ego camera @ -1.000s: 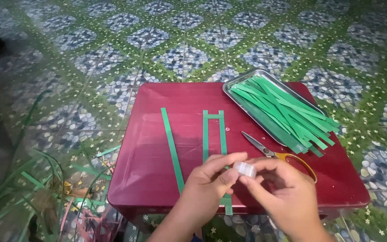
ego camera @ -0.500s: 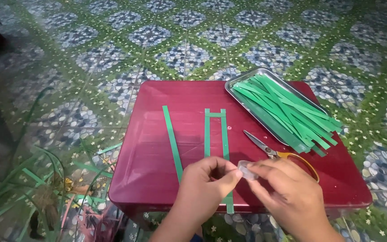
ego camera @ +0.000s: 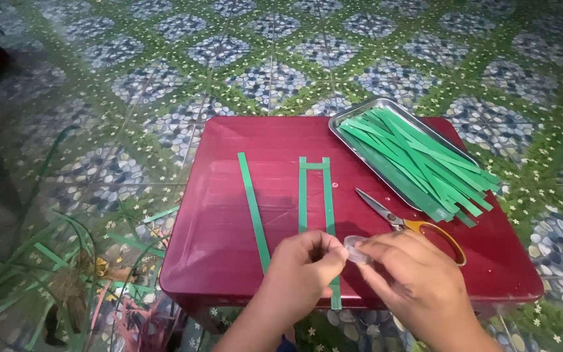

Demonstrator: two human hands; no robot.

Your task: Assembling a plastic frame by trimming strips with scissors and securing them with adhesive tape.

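Lower centre of frame: tape roll (ego camera: 356, 248) pinched between left hand (ego camera: 304, 270) and right hand (ego camera: 412, 280) fingertips, both closed on it. Sits just above table (ego camera: 216, 215) front edge, scissors (ego camera: 412, 221) beside, green strips (ego camera: 314, 195) behind.

I am at home, sitting low over a small dark red table (ego camera: 229, 248) set on a patterned tiled floor (ego camera: 164, 58) of green and blue. Long green leaves (ego camera: 53, 261) lie on the floor beside me; a metal tray (ego camera: 360, 107) of cut green strips (ego camera: 418, 160) and scissors (ego camera: 405, 221) suggest home craft work.
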